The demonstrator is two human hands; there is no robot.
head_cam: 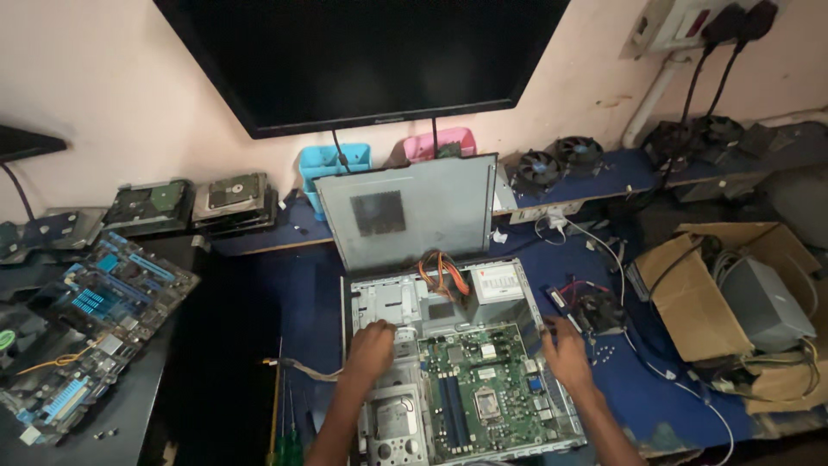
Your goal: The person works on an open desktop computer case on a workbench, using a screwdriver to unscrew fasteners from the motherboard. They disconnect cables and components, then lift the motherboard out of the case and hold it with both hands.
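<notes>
An open desktop computer case (pixel 509 274) lies flat on the blue table, its green motherboard (pixel 483 380) exposed. My left hand (pixel 371 349) rests palm down on the grey metal drive bay at the case's left side. At the case's right rim, beside the motherboard's edge, my right hand (pixel 565 349) lies with fingers curled on the frame. Orange and red cables (pixel 442 272) spill near a power supply (pixel 498 281) at the back of the case. The grey side panel (pixel 405 211) leans upright behind the case. Whether either hand grips anything is unclear.
A dark monitor (pixel 362 56) hangs on the wall above. Loose motherboards (pixel 95 319) and hard drives (pixel 228 197) lie at the left. Cooling fans (pixel 556 160) sit at the back right. A cardboard box (pixel 733 302) with a power supply stands right. Screwdrivers (pixel 289 431) lie front left.
</notes>
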